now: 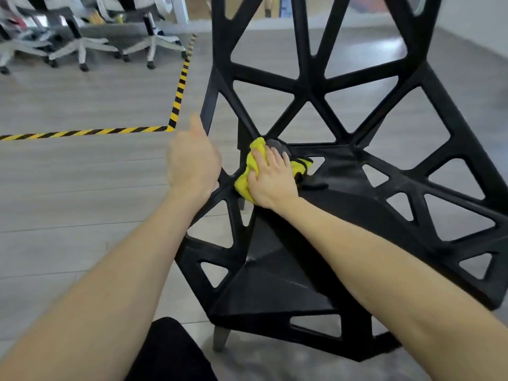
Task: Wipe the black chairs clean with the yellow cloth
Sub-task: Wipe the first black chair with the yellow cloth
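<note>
A black chair [343,171] with triangular cut-outs fills the middle and right of the head view. My left hand [193,158] grips the chair's left edge, thumb pointing up along the frame. My right hand [270,178] presses a bunched yellow cloth [253,166] against the seat where it meets the backrest, on the left side. The fingers lie spread over the cloth and hide most of it.
Yellow-and-black hazard tape [176,105] marks a corner on the grey floor to the left. Several white-based office chairs [82,48] stand at the back left. A dark-clothed knee [170,350] shows at the bottom edge.
</note>
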